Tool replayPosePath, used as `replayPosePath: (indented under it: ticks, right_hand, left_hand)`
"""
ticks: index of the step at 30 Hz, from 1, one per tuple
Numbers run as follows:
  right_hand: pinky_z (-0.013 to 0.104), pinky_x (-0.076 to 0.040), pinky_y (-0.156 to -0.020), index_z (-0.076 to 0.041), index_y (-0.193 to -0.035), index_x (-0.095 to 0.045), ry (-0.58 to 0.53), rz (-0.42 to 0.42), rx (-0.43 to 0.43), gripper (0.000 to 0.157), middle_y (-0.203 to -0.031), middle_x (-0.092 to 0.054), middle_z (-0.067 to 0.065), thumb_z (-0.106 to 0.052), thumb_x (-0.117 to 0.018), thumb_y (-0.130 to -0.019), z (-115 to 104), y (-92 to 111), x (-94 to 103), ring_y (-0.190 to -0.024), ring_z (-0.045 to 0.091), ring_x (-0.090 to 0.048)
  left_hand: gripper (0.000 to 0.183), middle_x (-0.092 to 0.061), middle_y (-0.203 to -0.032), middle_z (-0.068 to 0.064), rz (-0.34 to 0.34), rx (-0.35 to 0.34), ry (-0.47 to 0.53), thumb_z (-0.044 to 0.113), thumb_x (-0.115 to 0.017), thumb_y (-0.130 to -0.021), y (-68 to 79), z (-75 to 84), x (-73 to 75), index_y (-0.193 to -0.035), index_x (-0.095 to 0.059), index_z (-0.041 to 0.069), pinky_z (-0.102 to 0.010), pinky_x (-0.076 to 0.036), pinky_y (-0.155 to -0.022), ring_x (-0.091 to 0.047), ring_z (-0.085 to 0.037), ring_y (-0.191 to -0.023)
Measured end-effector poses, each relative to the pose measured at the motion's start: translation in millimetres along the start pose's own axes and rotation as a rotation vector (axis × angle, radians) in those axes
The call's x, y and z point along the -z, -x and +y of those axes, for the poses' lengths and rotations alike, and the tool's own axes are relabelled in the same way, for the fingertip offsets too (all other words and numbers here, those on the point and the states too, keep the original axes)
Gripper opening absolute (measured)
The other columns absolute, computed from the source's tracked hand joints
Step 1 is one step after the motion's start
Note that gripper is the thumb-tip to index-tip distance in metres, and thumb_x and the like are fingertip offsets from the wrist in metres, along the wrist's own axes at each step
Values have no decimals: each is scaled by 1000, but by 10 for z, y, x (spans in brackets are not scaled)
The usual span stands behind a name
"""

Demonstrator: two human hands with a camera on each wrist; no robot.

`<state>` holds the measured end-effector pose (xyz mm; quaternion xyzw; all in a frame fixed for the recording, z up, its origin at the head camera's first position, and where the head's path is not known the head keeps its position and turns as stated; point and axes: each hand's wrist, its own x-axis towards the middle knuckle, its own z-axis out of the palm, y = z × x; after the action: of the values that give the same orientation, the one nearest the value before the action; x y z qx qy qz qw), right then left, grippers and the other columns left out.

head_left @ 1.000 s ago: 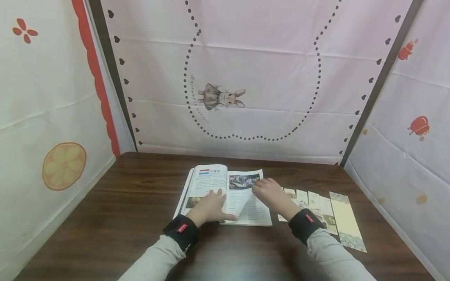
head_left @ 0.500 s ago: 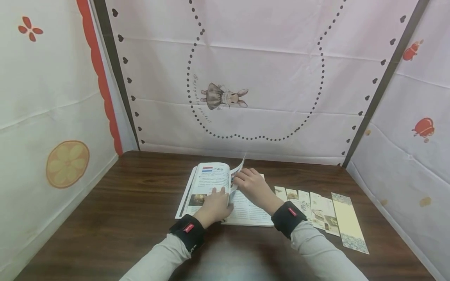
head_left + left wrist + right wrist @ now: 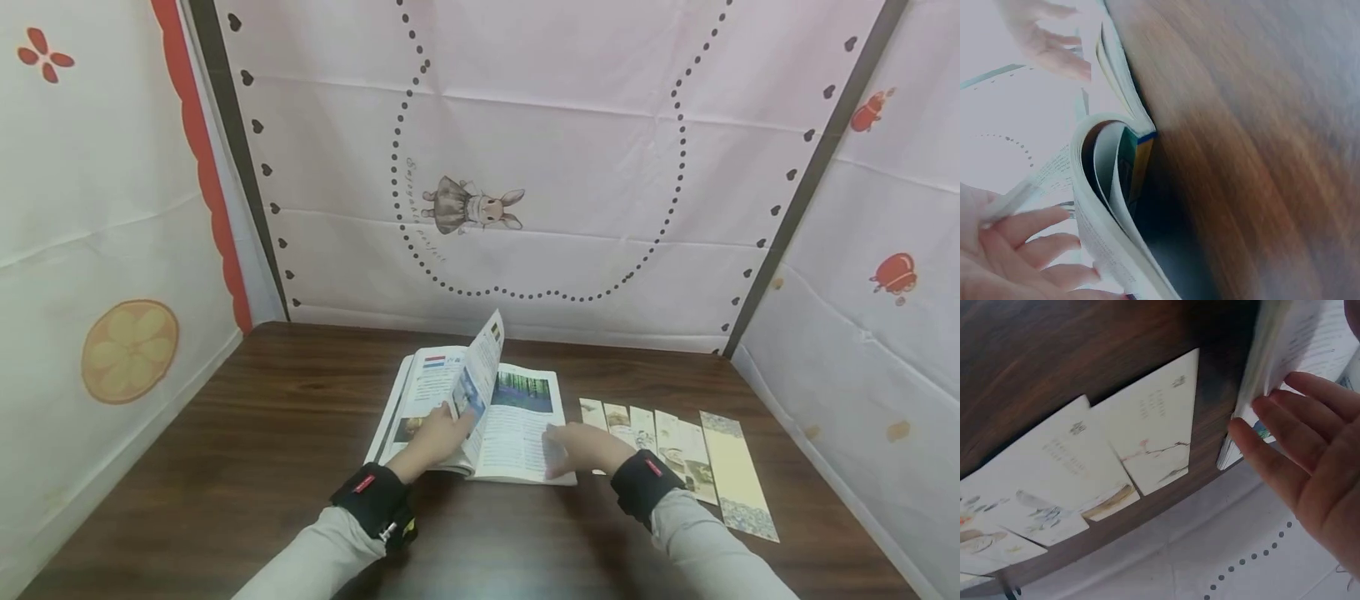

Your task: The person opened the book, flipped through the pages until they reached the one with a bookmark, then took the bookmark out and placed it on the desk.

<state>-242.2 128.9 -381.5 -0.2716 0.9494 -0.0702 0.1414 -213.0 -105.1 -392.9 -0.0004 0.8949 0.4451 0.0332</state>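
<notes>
An open book (image 3: 517, 442) lies on the wooden table, with print and colour pictures on its pages. One page (image 3: 483, 358) stands up near the spine, between the two sides. My left hand (image 3: 437, 435) is at the left half and pinches this page between thumb and fingers; in the left wrist view the fingers (image 3: 1047, 244) spread over the printed left side. My right hand (image 3: 588, 448) rests at the right-hand page's outer edge. In the right wrist view its fingers (image 3: 1285, 428) are nearly straight, with tips at the page edge.
Several cream bookmark-like cards (image 3: 645, 429) lie in an overlapping row right of the book. A longer yellow card (image 3: 738, 471) with patterned ends lies at the row's right end. Printed cloth (image 3: 570, 200) walls in the table (image 3: 285, 417) at the back and sides.
The right hand carried a page leftward, let go and moved back right to the book's outer edge. The page now stands at the left hand, and a forest picture shows on the right side.
</notes>
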Motion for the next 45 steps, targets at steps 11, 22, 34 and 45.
replayPosePath:
  ticks: [11, 22, 34, 45]
  right_hand:
    - [44, -44, -99, -1, -123, -58, 91, 24, 32, 69, -127, -60, 17, -31, -84, -67, 109, 4, -91, -116, 32, -57]
    - [44, -46, -96, 0, -127, -56, 61, -2, 126, 66, -128, -58, 20, -31, -79, -74, 186, 88, -21, -111, 32, -60]
    - [23, -35, -53, -12, -73, -60, 366, 119, 308, 9, -60, -51, -3, -6, -63, -79, 73, 125, -120, -54, 10, -39]
    - [19, -31, -53, -16, -71, -64, 409, 287, 372, 13, -57, -52, -8, -4, -70, -74, 99, 145, -102, -54, 6, -36]
  left_hand:
    - [83, -21, -150, -30, 315, -162, -202, -7, -59, -79, 38, -150, 100, -150, -20, 8, -63, -21, -109, -17, -50, -139]
    - [44, -57, -133, -12, -32, -661, -786, -11, -61, -74, 170, -141, -9, -113, -68, 10, -46, -39, -105, -47, -32, -129]
    - [14, -62, -66, -1, 89, -589, -705, 4, -61, -83, 210, -83, -28, -71, -67, 9, -22, -44, -55, -57, -11, -60]
    - [12, -59, -63, 0, 65, -551, -689, 7, -63, -83, 170, -53, -45, -72, -65, 8, -20, -39, -52, -51, -9, -56]
